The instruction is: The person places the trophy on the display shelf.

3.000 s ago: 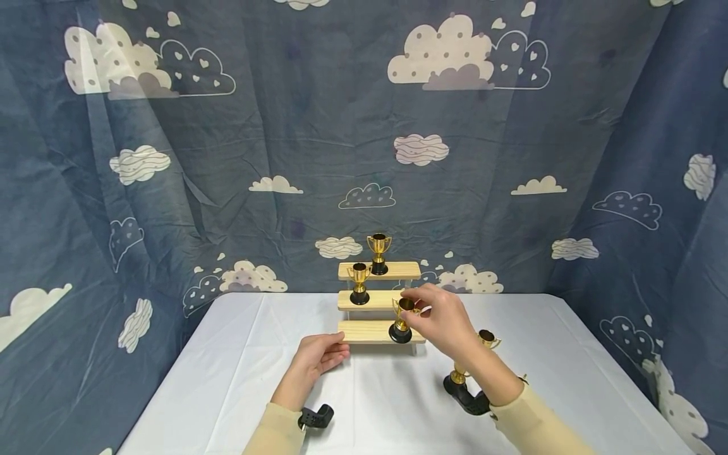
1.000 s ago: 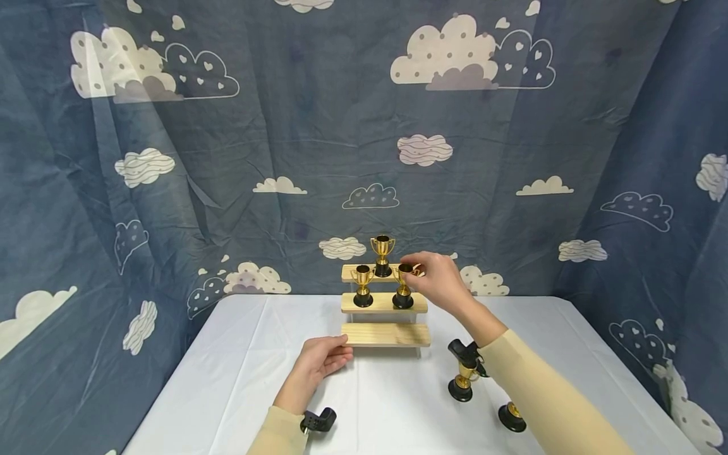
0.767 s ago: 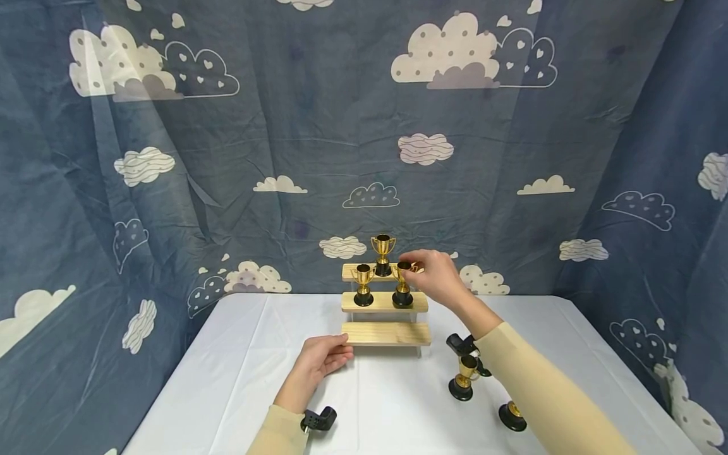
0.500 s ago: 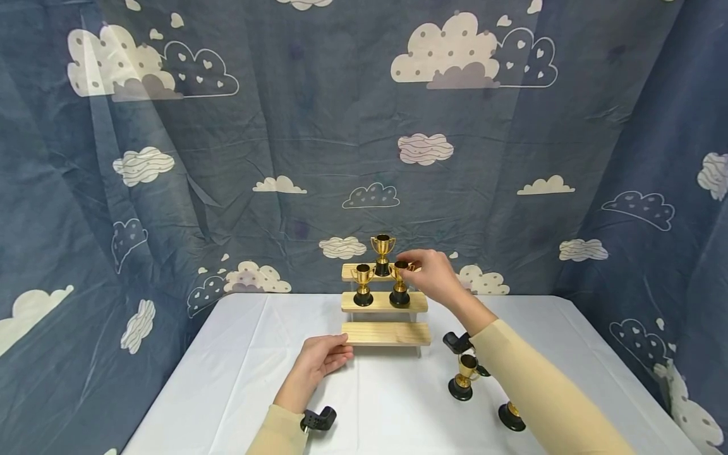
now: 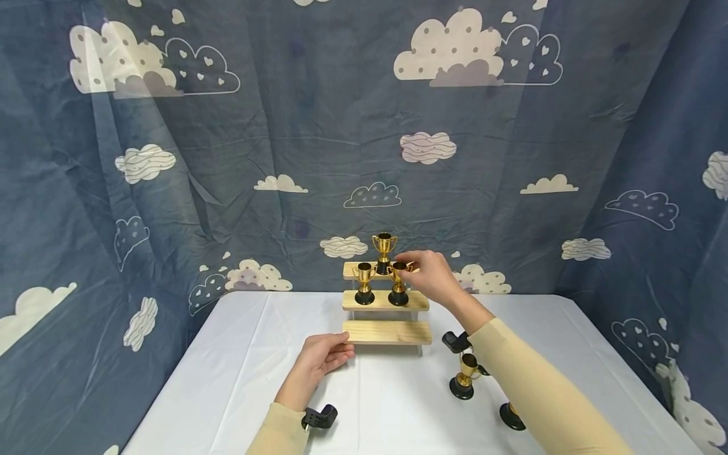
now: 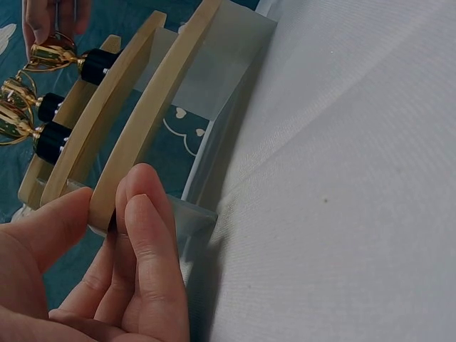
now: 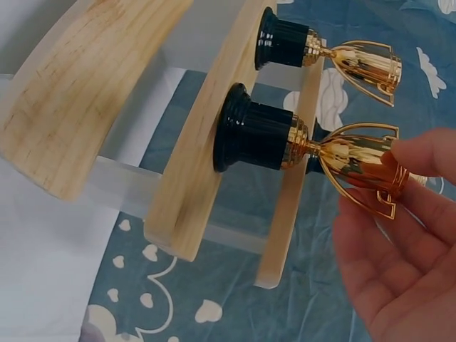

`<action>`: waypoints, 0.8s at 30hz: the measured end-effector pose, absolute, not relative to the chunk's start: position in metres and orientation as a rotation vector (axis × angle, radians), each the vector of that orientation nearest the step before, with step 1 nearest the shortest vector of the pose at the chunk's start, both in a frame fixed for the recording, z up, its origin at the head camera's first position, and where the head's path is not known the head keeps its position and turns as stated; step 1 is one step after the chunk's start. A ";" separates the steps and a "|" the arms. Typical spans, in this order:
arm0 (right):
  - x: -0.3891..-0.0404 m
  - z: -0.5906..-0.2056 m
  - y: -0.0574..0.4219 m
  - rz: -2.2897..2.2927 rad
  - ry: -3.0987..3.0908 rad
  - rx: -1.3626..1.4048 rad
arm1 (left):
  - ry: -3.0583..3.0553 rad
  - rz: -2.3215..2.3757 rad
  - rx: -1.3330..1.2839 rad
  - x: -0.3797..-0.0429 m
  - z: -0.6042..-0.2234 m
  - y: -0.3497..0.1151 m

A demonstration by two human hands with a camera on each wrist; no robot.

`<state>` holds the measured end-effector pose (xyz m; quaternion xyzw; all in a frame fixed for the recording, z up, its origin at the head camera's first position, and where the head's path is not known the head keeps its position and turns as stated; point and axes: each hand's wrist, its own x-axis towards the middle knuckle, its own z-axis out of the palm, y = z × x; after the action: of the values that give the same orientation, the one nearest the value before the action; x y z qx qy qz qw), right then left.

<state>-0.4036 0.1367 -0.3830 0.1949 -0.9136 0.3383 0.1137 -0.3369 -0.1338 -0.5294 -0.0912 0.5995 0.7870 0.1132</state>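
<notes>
A three-step wooden display stand (image 5: 388, 331) with clear supports stands at the table's back. My left hand (image 5: 320, 361) grips the left end of its lowest step, thumb on top and fingers beneath, as the left wrist view shows. On the middle step my right hand (image 5: 430, 276) pinches the gold cup of a small trophy (image 7: 256, 135) by its rim and handle; its black base is on the board. Left of it, a matching trophy (image 5: 364, 284) stands upright on the same step. Another trophy (image 5: 384, 246) stands on the top step, partly overlapped by the held one.
Two more trophies are on the white table (image 5: 244, 379) at the right: one trophy (image 5: 464, 378) stands below the right wrist, the other trophy (image 5: 512, 417) is mostly hidden by the right sleeve (image 5: 540, 385). A blue cloud-print curtain (image 5: 318, 126) hangs behind.
My right hand has carried the trophy from over the lowest step up to the middle one, then shifted it slightly left towards its neighbour. The left hand keeps its grip.
</notes>
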 end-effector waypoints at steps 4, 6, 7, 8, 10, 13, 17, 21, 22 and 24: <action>-0.404 -0.384 0.138 0.999 -2.684 0.576 | 1.755 2.312 -0.267 -0.337 -0.528 -0.134; -0.404 -0.384 0.138 1.002 -2.685 0.583 | 1.757 2.309 -0.270 -0.337 -0.528 -0.134; -0.405 -0.385 0.139 1.003 -2.684 0.585 | 1.758 2.308 -0.271 -0.336 -0.528 -0.134; -0.405 -0.386 0.139 1.003 -2.684 0.588 | 1.759 2.307 -0.271 -0.336 -0.528 -0.134; -0.406 -0.387 0.140 1.002 -2.679 0.592 | 1.761 2.306 -0.269 -0.336 -0.528 -0.134; -0.407 -0.389 0.141 1.002 -2.675 0.589 | 1.757 2.310 -0.265 -0.337 -0.529 -0.135; -0.406 -0.389 0.140 1.003 -2.677 0.581 | 1.752 2.315 -0.260 -0.339 -0.531 -0.135; -0.406 -0.390 0.139 1.011 -2.679 0.568 | 1.752 2.314 -0.258 -0.339 -0.533 -0.135; -0.406 -0.390 0.139 1.013 -2.679 0.565 | 1.753 2.314 -0.256 -0.339 -0.533 -0.135; -0.407 -0.390 0.138 1.022 -2.676 0.562 | 1.754 2.315 -0.255 -0.338 -0.533 -0.136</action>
<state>-0.4068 0.1384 -0.3901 0.1915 -0.9111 0.3478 0.1108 -0.3384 -0.1356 -0.5328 -0.0870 0.5979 0.7888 0.1127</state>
